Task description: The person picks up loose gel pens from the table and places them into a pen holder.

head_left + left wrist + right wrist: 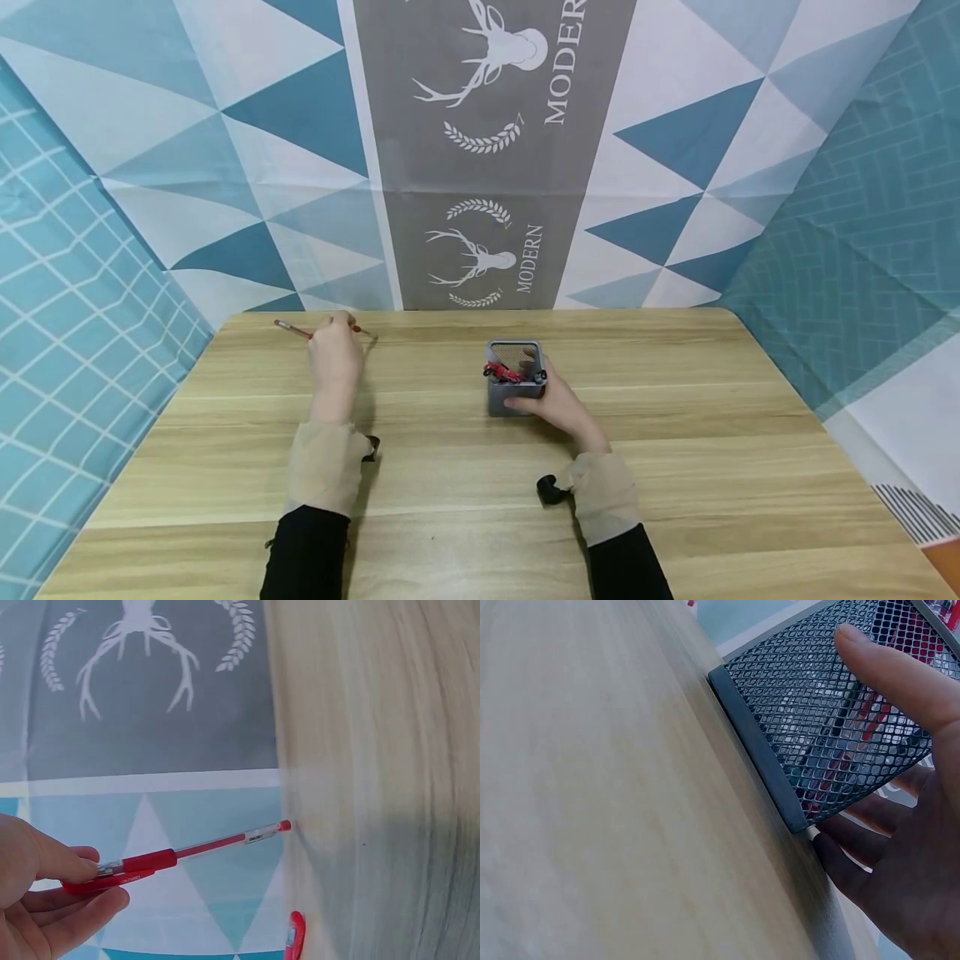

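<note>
My left hand [336, 354] is at the far left of the table, pinching a red pen [214, 846] between thumb and fingers. The pen has a clear barrel, and its far end points toward the tabletop. Another red pen [292, 329] lies beside that hand to the left, partly hidden behind it. My right hand [558, 402] grips a dark mesh pen holder [498, 402] from its right side, thumb across the near wall. The holder stands upright on the table. Several pens [506, 372] with red parts rest inside it, seen through the mesh in the right wrist view.
The wood-grain table [442, 500] ends at a hanging wall cloth [472, 167] with deer and triangle patterns. Blue patterned cloth [82, 275] hangs along the left side, and more cloth [847, 250] along the right. Both sleeves carry dark straps near the wrists.
</note>
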Demonstrator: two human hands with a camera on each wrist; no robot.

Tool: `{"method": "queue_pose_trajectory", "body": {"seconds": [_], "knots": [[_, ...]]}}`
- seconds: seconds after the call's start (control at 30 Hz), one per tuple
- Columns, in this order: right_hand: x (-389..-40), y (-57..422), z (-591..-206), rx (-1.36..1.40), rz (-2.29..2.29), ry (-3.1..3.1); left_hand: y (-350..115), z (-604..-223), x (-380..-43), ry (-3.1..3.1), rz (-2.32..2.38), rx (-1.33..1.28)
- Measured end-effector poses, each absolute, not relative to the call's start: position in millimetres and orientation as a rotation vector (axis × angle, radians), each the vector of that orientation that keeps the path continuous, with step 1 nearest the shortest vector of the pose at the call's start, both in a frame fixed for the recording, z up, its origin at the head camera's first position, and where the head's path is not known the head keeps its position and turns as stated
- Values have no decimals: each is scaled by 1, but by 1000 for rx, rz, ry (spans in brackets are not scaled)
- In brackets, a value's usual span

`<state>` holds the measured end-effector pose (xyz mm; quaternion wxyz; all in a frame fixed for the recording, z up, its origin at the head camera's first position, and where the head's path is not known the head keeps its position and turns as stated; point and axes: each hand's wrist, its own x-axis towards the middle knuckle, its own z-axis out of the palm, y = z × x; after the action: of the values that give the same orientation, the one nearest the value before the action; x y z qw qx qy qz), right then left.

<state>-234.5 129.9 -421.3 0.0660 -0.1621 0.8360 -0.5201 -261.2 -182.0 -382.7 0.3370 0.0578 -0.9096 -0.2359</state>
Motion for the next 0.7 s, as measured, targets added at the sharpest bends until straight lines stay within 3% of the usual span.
{"method": "queue_pose_trajectory", "body": {"seconds": [0.7], "knots": [[-254,136,-458,-507,-1596,2556,-171,-368,-239,-2196,-767,80]]}}
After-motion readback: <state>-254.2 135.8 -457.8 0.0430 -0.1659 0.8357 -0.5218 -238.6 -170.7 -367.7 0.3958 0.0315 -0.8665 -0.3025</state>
